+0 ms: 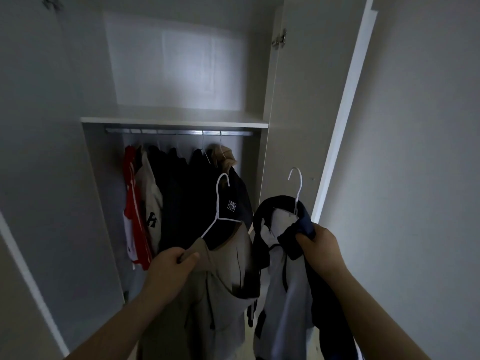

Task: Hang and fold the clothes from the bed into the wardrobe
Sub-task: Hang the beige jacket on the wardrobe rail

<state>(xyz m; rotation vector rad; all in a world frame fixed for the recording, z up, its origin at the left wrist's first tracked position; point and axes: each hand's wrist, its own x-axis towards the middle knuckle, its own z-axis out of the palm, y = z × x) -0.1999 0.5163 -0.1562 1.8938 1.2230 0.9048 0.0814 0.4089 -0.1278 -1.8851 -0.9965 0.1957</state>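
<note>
- Beige garment (226, 261) is hanging on a white wire hanger (220, 201) in front of the open wardrobe (176, 74), lower than the rail (179, 132) and just in front of the hung clothes (176, 193).
- The left hand (172, 263) is gripping it at the left shoulder. Fingers and thumb are curling round the cloth and, it seems, the hanger arm beneath. The hook is standing above and to the right of the hand.
- The navy and pale jacket (285, 281) is riding on a second white hanger (298, 188), to the right of the beige one and near the open door (298, 113).
- The right hand (318, 245) is clutching a bunch of the jacket's navy collar cloth, fingers closed round it. That hook is rising above and to the left of the knuckles.
- Both garments are draping and creasing freely, so they are probably handling as soft, limp loads. The jacket is looking the bulkier and likely the heavier.
- The hangers are looking thin and light, and cloth may be sliding on them easily. Gripping where cloth and wire meet at the shoulder, or at the neck under the hook, is seeming the safer hold.
- Free rail space is appearing to lie at the right end, beside the tan hooded piece (224, 157).
</note>
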